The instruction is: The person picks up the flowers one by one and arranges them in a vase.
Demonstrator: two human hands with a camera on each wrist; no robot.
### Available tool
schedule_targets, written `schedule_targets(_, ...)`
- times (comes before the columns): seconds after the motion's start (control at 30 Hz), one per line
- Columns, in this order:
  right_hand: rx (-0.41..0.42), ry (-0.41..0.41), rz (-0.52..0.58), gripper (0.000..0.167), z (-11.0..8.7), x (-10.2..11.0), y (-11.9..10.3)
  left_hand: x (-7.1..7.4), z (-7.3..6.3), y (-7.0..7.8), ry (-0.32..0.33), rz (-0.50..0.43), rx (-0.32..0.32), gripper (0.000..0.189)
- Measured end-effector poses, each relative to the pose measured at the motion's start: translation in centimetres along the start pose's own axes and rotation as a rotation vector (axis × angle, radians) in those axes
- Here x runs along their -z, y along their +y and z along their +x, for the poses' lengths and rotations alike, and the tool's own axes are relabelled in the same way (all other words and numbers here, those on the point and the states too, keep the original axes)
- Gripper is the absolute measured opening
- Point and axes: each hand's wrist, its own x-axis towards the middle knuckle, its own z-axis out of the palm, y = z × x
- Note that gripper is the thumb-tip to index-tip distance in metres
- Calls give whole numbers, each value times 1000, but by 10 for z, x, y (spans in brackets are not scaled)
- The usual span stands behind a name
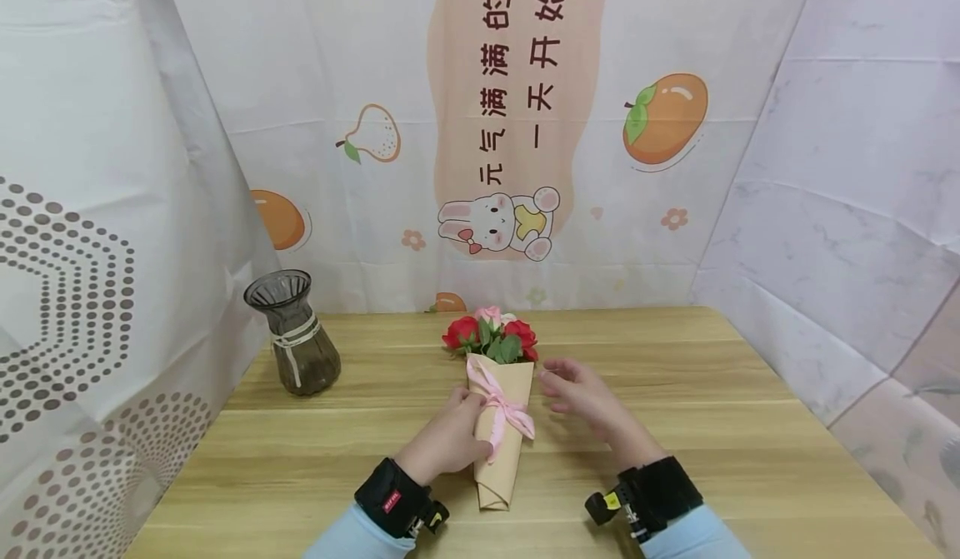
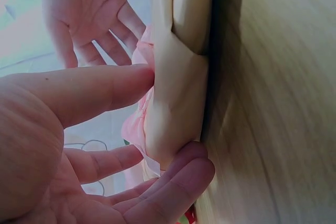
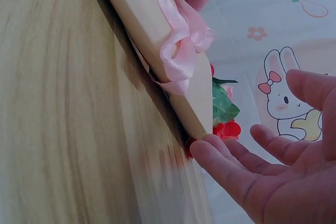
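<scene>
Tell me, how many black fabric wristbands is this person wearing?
2: one black fabric wristband just behind the left hand, which grips the tan paper-wrapped rose bouquet; a second wristband behind the right hand. Light-blue sleeves may hide more.

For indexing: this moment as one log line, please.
left hand: grips bouquet | right hand: beside wrapper, contact unclear | ribbon: tied round wrapper | vase: on table, left of bouquet

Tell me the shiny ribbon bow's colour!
The shiny ribbon bow is pink, clearest in the right wrist view.
</scene>
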Motion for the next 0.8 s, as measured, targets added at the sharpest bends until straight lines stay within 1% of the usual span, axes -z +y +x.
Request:
schedule_targets(0.3, -8, 3, -6, 57, -1, 3, -3, 5, -1, -2, -1, -15, -9, 65)
schedule_targets(0.4, -8, 14, -9, 54, -2, 6, -5, 6, 0, -2, -10, -25, -1, 69)
schedule_targets(0.47, 3, 15, -16, 55, -3, 9, -7, 8, -1, -3, -14, -37, 8, 74)
schedule_targets(0.63, 40, 26, -27, 60, -6, 19, -14, 18, -1, -4, 2, -66, 9, 80)
schedule_targets(0.7, 49, 32, -27, 60, -7, 23, -18, 23, -2, -5, 15, -65, -2, 79)
schedule_targets(0.8, 70, 30, -33, 62, -11, 30, -24, 31, -3, -6, 24, -88, 1, 76)
